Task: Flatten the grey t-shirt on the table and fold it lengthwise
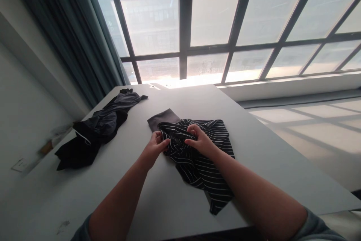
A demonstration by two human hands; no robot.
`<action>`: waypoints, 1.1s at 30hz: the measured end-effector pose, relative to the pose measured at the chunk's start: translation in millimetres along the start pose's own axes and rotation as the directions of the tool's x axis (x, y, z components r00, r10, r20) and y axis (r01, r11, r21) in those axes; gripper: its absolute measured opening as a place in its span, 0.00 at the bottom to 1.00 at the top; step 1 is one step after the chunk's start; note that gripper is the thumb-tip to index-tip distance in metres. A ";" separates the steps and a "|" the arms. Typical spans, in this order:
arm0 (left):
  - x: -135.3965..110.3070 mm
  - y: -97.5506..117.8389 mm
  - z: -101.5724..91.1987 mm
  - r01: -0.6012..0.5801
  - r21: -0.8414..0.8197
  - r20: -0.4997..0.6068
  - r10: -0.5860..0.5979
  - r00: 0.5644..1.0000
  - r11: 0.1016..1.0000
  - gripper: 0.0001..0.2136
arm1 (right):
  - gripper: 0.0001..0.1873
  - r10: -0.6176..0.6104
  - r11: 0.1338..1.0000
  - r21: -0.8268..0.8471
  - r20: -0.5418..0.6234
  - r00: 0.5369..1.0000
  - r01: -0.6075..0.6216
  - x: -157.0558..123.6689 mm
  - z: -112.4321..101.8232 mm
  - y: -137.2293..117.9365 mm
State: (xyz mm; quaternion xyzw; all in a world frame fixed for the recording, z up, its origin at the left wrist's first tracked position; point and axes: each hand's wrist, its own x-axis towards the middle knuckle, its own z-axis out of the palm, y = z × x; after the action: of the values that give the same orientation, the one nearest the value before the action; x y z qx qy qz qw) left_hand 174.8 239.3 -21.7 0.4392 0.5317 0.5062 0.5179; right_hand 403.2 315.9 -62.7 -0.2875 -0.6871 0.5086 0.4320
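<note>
A black garment with white stripes (216, 169) lies bunched and partly spread on the white table (270, 165). My left hand (154, 147) pinches its left edge, thumb and fingers closed on the cloth. My right hand (201, 141) grips a fold near the middle of the same garment, thumb toward the left. Between my hands the striped fabric is gathered in loose folds. Under its far left side a plain grey cloth (163, 118) sticks out; the rest of that cloth is mostly hidden.
A heap of dark grey and black clothes (105, 120) lies along the table's left side. Beyond the table stand large windows (158, 23) with dark frames and a dark curtain (70, 26). Sunlit floor (316, 132) lies past the table's right edge.
</note>
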 end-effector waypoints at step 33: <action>-5.5 -4.9 -9.7 -0.344 0.842 0.177 0.388 0.904 0.416 0.23 | 0.17 -0.166 0.926 -0.311 0.171 0.971 0.213 -4.0 9.6 -4.7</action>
State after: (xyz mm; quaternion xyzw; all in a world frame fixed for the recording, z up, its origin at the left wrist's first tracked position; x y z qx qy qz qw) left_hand 165.9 232.5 -26.4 0.7297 0.6138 0.2855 0.0963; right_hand 396.8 306.7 -60.5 -0.2506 -0.8154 0.3623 0.3757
